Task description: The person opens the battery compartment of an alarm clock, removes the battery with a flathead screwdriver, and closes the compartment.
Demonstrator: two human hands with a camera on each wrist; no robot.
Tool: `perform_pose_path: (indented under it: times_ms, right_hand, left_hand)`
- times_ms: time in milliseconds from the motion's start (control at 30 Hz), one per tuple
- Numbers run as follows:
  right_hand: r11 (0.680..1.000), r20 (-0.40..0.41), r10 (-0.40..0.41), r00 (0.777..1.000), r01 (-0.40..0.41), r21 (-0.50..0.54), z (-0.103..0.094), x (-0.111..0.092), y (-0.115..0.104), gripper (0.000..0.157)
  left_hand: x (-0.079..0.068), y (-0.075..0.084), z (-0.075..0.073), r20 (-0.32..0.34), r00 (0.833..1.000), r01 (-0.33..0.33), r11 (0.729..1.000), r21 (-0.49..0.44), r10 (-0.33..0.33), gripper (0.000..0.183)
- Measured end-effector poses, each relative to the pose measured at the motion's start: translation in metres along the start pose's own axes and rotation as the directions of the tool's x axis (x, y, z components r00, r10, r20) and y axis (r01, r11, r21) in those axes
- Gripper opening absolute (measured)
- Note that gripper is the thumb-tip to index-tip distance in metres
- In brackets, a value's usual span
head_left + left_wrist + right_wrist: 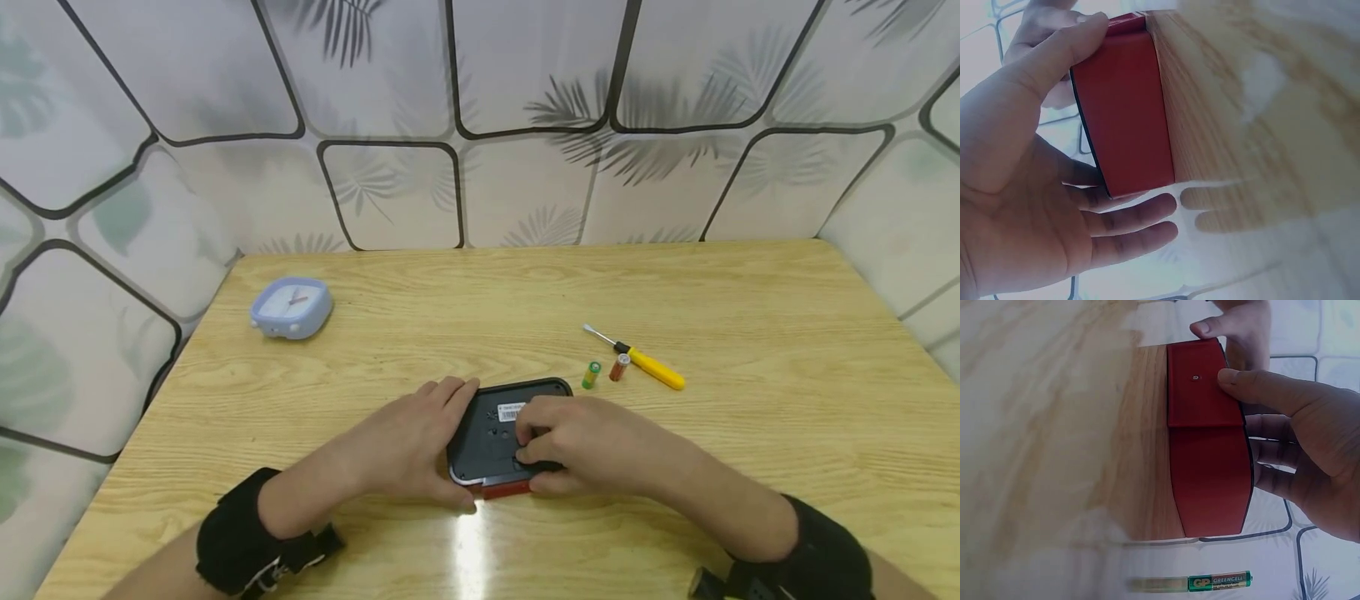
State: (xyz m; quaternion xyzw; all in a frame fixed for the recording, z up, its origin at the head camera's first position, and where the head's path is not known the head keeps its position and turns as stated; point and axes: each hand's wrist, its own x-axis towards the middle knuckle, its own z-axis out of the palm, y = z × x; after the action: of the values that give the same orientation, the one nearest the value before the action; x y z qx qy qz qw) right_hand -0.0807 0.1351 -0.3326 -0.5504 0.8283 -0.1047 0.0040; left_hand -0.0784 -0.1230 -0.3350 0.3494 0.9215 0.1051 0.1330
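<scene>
A red-sided device with a black back [476,446] lies face down near the table's front, a white barcode label [511,412] on its back. My left hand [416,442] holds its left end, thumb at the front edge and fingers along the far side. My right hand [588,442] grips the right part, with curled fingers on the black back and the thumb against the red front side [1210,481]. What lies under those right fingers is hidden. Behind the right hand stand a green battery [591,375] and an orange-brown battery [619,367].
A screwdriver with a yellow handle [656,369] lies just right of the batteries. At the table's back left is a light blue clock [292,308]. Patterned covering [525,183] rises behind the wooden table [450,308].
</scene>
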Motion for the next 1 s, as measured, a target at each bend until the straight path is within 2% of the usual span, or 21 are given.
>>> perform_pose_path:
  times_ms: [200, 433, 600, 833, 1000]
  right_hand:
    - [0.999, -0.046, -0.025, 0.999, 0.023, -0.034, 0.003, -0.001, 0.001, 0.023]
    - [0.996, -0.093, -0.063, 0.994, 0.057, -0.064, 0.002, -0.001, 0.0, 0.022]
    - [0.995, -0.136, -0.082, 0.987, 0.074, -0.067, -0.002, -0.002, 0.0, 0.021]
    - [0.993, -0.215, -0.111, 0.97, 0.099, -0.069, -0.004, -0.003, 0.001, 0.021]
    - [0.992, -0.281, -0.127, 0.951, 0.113, -0.064, -0.004, -0.003, 0.002, 0.023]
  left_hand:
    - [0.002, -0.001, 0.0, -0.034, 0.999, -0.021, 0.997, -0.075, 0.019, 0.128]
    - [0.002, -0.003, -0.004, -0.052, 0.999, -0.013, 0.995, -0.102, 0.008, 0.13]
    - [-0.001, -0.005, -0.011, -0.105, 0.994, -0.037, 0.991, -0.127, 0.023, 0.127]
    - [-0.002, -0.007, -0.016, -0.222, 0.974, -0.107, 0.964, -0.242, 0.053, 0.123]
    - [-0.001, -0.008, -0.017, -0.328, 0.944, -0.16, 0.933, -0.323, 0.048, 0.121]
